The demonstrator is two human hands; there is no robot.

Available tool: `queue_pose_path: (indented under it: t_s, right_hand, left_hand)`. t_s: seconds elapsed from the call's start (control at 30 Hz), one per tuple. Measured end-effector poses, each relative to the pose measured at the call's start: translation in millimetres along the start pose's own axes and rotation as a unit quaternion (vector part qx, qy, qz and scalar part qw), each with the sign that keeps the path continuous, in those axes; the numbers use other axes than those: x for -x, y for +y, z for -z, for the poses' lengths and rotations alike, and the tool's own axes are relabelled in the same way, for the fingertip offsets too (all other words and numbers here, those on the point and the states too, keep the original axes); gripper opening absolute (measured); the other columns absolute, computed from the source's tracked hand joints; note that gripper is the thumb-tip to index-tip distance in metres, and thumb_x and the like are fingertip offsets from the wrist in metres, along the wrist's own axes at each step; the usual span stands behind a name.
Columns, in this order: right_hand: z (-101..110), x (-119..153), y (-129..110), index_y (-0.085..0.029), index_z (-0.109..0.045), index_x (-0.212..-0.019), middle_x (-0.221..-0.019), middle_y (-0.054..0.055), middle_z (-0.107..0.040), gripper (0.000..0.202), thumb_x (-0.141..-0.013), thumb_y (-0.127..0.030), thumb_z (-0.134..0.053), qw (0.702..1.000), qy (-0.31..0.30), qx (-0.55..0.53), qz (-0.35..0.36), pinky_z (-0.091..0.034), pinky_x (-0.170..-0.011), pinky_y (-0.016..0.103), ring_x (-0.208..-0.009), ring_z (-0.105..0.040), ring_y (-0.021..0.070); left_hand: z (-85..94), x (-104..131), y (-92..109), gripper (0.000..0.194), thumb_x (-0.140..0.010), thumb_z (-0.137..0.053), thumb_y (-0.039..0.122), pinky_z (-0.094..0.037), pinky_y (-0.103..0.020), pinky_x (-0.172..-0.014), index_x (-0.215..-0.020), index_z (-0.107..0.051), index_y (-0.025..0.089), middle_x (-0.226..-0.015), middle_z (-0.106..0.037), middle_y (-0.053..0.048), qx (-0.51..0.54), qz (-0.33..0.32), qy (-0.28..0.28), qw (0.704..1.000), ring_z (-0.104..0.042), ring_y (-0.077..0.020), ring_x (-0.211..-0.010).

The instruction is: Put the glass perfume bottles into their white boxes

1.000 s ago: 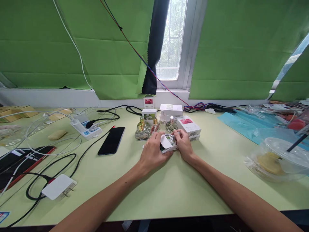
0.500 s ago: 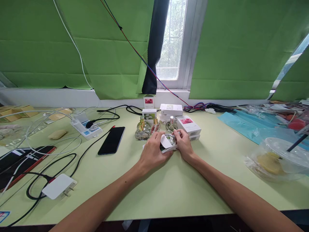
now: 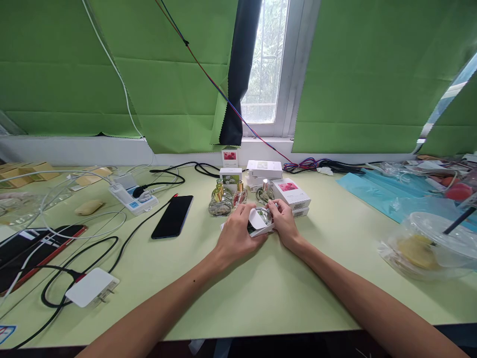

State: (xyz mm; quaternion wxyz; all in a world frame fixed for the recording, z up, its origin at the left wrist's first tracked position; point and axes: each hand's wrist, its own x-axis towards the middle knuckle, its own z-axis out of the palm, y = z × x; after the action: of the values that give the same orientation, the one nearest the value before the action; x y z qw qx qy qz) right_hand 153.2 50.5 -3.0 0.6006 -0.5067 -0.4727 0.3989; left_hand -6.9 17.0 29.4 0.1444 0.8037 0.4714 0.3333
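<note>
My left hand (image 3: 236, 231) is closed around a small white carton (image 3: 261, 230) lying on its side, its end flap open towards the right. At that open end, my right hand (image 3: 283, 223) grips a clear round perfume bottle (image 3: 266, 215). The bottle sits at the mouth of the carton; my fingers hide how far inside it is. Just beyond my hands stand several glass perfume bottles (image 3: 219, 208) with gold caps, one of them pinkish (image 3: 240, 198). Another bottle with a silver cap (image 3: 265, 193) stands beside white boxes (image 3: 291, 193) with a red flower picture.
More white boxes (image 3: 264, 169) stand behind the bottles. To the left lie a black phone (image 3: 172, 217), a power strip (image 3: 134, 199), a white charger (image 3: 92, 288) and loose cables. At right are a clear plastic cup (image 3: 432, 243) with a straw and a blue sheet (image 3: 376, 191).
Almost nothing differs. My left hand and the carton have shifted very slightly; the bottle stays at the carton's open end in my right hand.
</note>
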Motion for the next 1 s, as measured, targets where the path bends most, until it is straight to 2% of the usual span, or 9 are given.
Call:
queue_pose_path:
  t_s: [0.33, 0.8, 1.0]
  right_hand:
    - [-0.4, -0.4, -0.2, -0.022, -0.059, -0.077, -0.07, 0.001, -0.062, 0.039, -0.078, -0.061, -0.065, 1.0, -0.013, -0.013, -0.012, -0.038, -0.054, 0.03, -0.061, -0.052, 0.0171]
    - [-0.5, -0.3, 1.3, -0.022, -0.059, -0.079, -0.072, 0.002, -0.067, 0.045, -0.077, -0.067, -0.067, 1.0, -0.019, -0.019, -0.009, -0.04, -0.053, 0.029, -0.062, -0.056, 0.0178]
    - [-1.0, 0.2, 0.4, -0.022, -0.059, -0.079, -0.074, 0.002, -0.069, 0.047, -0.076, -0.068, -0.068, 0.999, -0.019, -0.03, -0.011, -0.04, -0.053, 0.028, -0.061, -0.056, 0.0166]
  left_hand:
    - [-0.2, 0.7, -1.4, 0.058, -0.073, -0.076, 0.031, -0.054, -0.042, -0.092, -0.127, -0.055, 0.024, -0.12, -0.062, -0.008, 0.0, -0.006, -0.006, 1.0, -0.062, -0.0287, -0.11]
    - [1.0, 1.3, 2.9, 0.058, -0.072, -0.076, 0.031, -0.054, -0.039, -0.082, -0.125, -0.054, 0.026, -0.118, -0.063, -0.007, -0.015, 0.019, 0.005, 1.0, -0.064, -0.0282, -0.104]
    - [0.3, 1.6, 3.0, 0.058, -0.071, -0.076, 0.029, -0.054, -0.039, -0.084, -0.125, -0.054, 0.026, -0.118, -0.063, -0.007, -0.009, 0.018, 0.011, 1.0, -0.064, -0.0282, -0.106]
